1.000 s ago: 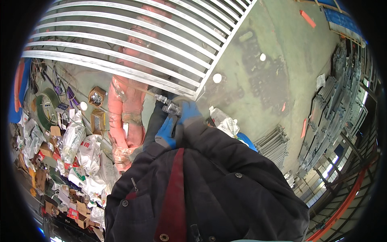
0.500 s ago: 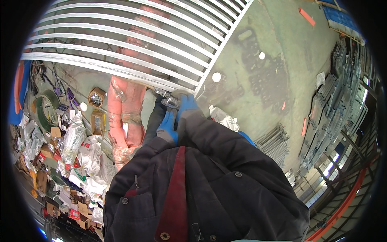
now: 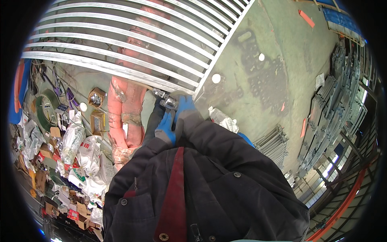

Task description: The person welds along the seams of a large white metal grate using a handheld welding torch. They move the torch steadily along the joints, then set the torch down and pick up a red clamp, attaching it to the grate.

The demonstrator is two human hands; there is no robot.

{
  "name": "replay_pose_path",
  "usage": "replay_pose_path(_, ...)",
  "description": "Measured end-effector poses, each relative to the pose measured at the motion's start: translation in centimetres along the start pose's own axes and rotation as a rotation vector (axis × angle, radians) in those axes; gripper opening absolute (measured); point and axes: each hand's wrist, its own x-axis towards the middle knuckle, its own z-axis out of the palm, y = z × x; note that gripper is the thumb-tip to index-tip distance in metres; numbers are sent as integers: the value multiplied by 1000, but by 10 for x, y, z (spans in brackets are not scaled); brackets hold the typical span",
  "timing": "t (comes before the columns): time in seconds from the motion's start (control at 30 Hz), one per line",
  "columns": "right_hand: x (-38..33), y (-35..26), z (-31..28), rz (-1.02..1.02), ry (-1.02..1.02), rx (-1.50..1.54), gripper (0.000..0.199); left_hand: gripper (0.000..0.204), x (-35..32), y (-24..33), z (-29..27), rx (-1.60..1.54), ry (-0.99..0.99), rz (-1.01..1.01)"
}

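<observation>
Both blue-gloved hands, left hand and right hand, gripped a small metal fitting at the slatted metal frame's near corner; bare floor lay to their right.

Both gloved hands, left hand and right hand, on metal fitting at slatted frame corner.

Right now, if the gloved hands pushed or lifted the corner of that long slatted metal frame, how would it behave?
The slatted silver metal frame would probably stay stiff: its many bars run straight and parallel into a side rail. It spans most of the view, so likely heavy and awkward from one corner. Bare metal may slip under the blue-gloved right hand and left hand.
</observation>
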Motion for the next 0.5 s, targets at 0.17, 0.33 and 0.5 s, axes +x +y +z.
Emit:
replay_pose_path(0.17, 1, -3, -2, 40, -15, 57, 58, 69, 0, 1, -3, 42, -46, -60)
replay_pose_path(0.33, 3, -2, 5, -5, -1, -24, 60, 68, -2, 3, -7, 29, -6, 9)
replay_pose_path(0.5, 2, 0, 13, 51, -26, 2, 59, 67, -2, -1, -9, 39, 0, 58)
